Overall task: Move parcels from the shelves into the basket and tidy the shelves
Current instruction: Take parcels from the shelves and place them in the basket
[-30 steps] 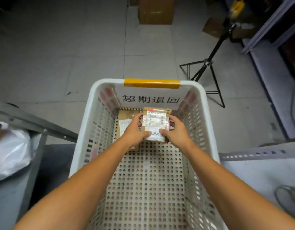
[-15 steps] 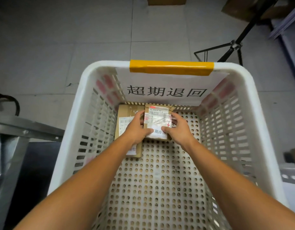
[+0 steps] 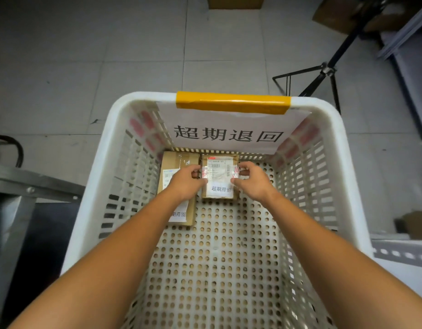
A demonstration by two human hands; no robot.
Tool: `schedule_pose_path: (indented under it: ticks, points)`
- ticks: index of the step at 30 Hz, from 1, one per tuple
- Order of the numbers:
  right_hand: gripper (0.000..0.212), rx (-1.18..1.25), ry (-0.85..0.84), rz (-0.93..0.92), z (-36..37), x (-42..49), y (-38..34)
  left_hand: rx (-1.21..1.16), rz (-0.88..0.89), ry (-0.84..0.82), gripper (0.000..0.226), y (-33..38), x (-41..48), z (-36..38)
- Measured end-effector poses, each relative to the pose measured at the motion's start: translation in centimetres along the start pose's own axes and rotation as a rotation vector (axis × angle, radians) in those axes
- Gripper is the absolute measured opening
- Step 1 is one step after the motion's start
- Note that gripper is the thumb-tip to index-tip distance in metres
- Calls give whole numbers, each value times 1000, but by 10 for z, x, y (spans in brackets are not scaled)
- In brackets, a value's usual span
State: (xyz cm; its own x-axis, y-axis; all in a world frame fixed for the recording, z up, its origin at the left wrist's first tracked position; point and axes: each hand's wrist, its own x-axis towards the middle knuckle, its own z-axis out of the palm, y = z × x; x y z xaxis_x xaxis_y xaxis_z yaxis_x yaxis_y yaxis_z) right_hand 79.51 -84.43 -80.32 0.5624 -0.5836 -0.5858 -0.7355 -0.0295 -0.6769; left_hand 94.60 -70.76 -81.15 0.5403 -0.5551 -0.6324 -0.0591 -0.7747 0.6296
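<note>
Step in hand: setting small taped parcel down at far end of white basket, just beside longer parcel. Left hand and right hand pinch its side edges, fingers curled. Parcel looks grounded. Next: let go, lift clear, return to shelves.

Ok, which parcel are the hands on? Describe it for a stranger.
Find the white basket with yellow tape on its far rim. Under its paper sign lie two brown parcels, side by side. It is the smaller parcel on the right, held between left hand and right hand; the longer parcel lies left of it.
</note>
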Motion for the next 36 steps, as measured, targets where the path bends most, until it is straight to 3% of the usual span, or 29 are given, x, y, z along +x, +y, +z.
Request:
schedule_pose_path:
  ticks: [5,8,21,29,36]
  points:
    - [56,-407,-68,-14,-36,-47,-46,279,51,-2,53,39,-52,-32]
    - [55,-525,-93,-32,-58,-85,-81,392,90,-17,53,68,-93,-61]
    - [52,-417,205,10,-159,-300,-215,613,347,-9,49,208,-272,-166]
    - [54,-415,389,-13,-198,-440,-242,748,521,23,51,269,-385,-184]
    - [53,-425,510,-87,-204,-571,-229,777,665,111,50,291,-502,-156]
